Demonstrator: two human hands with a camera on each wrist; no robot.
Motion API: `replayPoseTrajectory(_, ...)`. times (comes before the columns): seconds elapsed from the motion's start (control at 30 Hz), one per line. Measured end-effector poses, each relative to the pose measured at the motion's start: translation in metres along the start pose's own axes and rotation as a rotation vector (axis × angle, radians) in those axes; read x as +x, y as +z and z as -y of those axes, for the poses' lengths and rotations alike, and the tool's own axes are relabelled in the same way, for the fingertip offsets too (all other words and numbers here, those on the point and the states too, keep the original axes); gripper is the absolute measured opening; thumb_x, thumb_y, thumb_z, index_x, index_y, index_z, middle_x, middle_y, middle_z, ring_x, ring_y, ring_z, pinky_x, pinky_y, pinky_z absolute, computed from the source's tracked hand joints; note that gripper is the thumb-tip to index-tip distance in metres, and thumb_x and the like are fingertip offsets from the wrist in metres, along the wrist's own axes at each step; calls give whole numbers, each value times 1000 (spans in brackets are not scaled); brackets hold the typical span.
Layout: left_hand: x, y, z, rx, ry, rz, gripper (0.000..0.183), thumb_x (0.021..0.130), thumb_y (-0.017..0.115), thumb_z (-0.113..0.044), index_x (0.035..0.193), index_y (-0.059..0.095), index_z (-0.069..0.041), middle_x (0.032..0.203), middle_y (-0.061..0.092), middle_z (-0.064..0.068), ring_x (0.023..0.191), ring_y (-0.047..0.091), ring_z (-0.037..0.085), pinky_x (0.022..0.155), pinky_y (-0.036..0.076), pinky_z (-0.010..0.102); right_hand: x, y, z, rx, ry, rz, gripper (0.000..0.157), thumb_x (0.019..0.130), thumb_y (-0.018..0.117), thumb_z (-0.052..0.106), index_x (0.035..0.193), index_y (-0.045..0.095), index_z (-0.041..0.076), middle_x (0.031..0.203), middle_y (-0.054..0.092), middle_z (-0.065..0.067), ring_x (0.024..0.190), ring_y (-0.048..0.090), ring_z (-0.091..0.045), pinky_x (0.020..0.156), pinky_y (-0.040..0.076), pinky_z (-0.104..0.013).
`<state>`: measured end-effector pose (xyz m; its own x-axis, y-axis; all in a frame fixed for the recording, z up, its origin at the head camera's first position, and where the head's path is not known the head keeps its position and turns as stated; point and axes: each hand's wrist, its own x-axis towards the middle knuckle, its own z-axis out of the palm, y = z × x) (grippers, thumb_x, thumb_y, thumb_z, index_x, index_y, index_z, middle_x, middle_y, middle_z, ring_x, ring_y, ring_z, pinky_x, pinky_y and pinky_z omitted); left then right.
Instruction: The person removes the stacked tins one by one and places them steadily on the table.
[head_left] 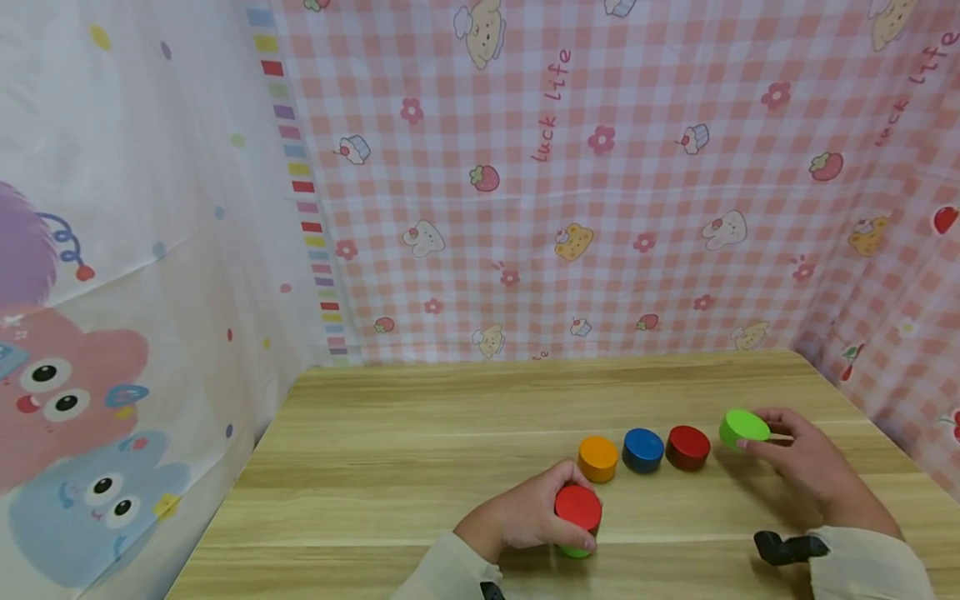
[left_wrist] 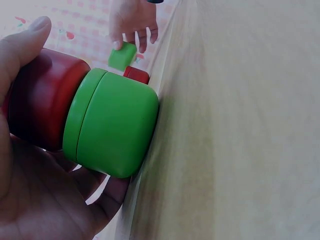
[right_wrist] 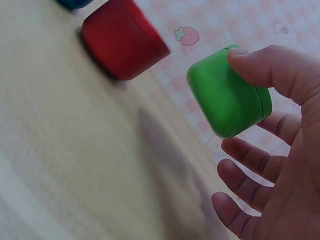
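My left hand (head_left: 529, 510) grips a red round lidded pot (head_left: 578, 507) that sits on a green lidded pot (left_wrist: 116, 124). In the left wrist view the thumb lies along the red pot, and the fingers pass behind the pair. The green pot's base is at or just above the wood. On the right, my right hand (head_left: 812, 463) pinches another green lidded pot (right_wrist: 227, 95) between thumb and fingertips, raised and tilted above the table. Its other fingers are loosely bent below. A dark red pot (head_left: 688, 448) stands just left of it.
An orange pot (head_left: 597, 459) and a blue pot (head_left: 642, 450) continue the row to the left of the dark red one. All stand on the wooden table (head_left: 420, 450). Behind hangs a pink checked cloth (head_left: 525, 275), with a white printed cloth (head_left: 202, 333) at the left.
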<state>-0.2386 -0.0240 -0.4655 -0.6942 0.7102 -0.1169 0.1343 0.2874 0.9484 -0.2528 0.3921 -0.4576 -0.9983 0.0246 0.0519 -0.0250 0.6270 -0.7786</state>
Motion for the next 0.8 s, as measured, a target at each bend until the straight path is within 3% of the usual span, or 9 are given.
replayPoseTrajectory(0.13,0,0,1,3,-1,-1,47,84,87,-14,119,55,-21,108,64,-9,96,61,6,81,52,21,1,2,-5,-56,6,21,62,101,72,30,143,46,-9,138,53,-36,118,60,-45,80,50,-27)
replayPoseTrajectory(0.2,1,0,1,4,-1,-3,47,84,87,-13,118,55,-21,107,64,-9,96,61,6,81,52,21,2,2,-7,-65,11,36,64,102,72,31,144,45,-9,138,53,-37,124,56,-52,85,49,-33)
replayPoseTrajectory(0.43,0,0,0,3,-2,-3,47,84,87,-13,118,55,-21,107,64,-8,96,61,6,81,52,21,3,6,-13,-92,13,57,66,101,73,32,144,45,-9,138,54,-39,127,54,-56,93,50,-47)
replayPoseTrajectory(0.67,0,-1,0,9,-13,0,47,84,87,-14,118,55,-22,108,64,-8,97,60,6,82,52,22,6,9,-16,-85,27,59,70,98,77,31,143,46,-12,136,57,-35,125,57,-52,80,49,-23)
replayPoseTrajectory(0.8,1,-1,1,12,-11,1,47,85,87,-14,118,55,-23,108,64,-9,98,61,6,82,52,22,8,10,-19,-82,22,61,68,97,78,29,141,47,-13,134,58,-35,123,58,-51,77,49,-19)
